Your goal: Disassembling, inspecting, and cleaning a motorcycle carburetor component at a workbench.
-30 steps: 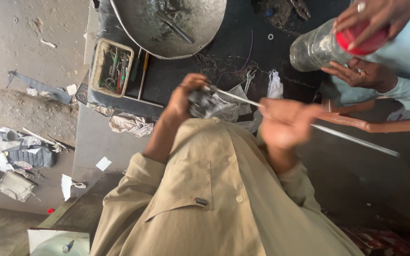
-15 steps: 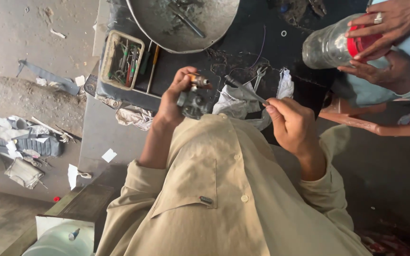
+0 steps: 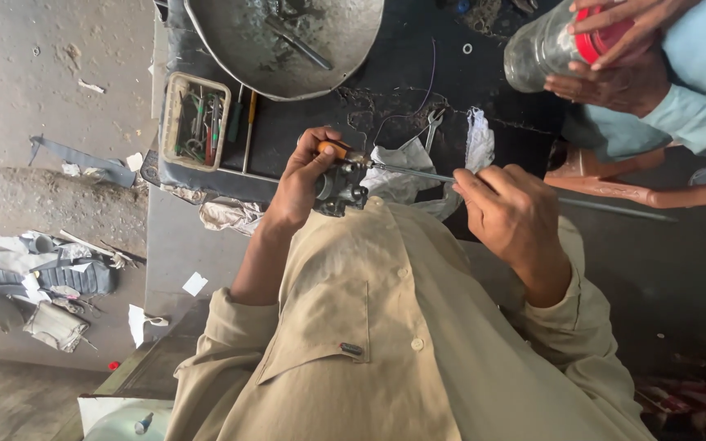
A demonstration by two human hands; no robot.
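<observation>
The left hand (image 3: 300,184) grips a small metal part (image 3: 338,189); the right hand (image 3: 512,220) pinches a long rod (image 3: 418,172) lying crosswise between both hands

Part (image 3: 338,189): dull grey cast metal, grimy, with an orange plastic piece on top.
Rod (image 3: 418,172): thin bare metal, smooth, faint shine.
Bench (image 3: 418,73): black covering, matt, cracked and scuffed.
Bowl (image 3: 230,41): grey metal, worn, dull sheen, scratched inside.
Tray (image 3: 175,122): pale plastic, dirty, matt.
Rag (image 3: 398,167): white cloth, crumpled and stained.
Spanner (image 3: 432,122): bare metal, slightly shiny.
Jar (image 3: 537,53): clear plastic, cloudy, with a glossy red plastic lid.
Shirt (image 3: 386,343): tan woven cloth, matt, with smooth plastic buttons.
Floor (image 3: 34,65): rough grey concrete, dusty, with paper scraps.
</observation>
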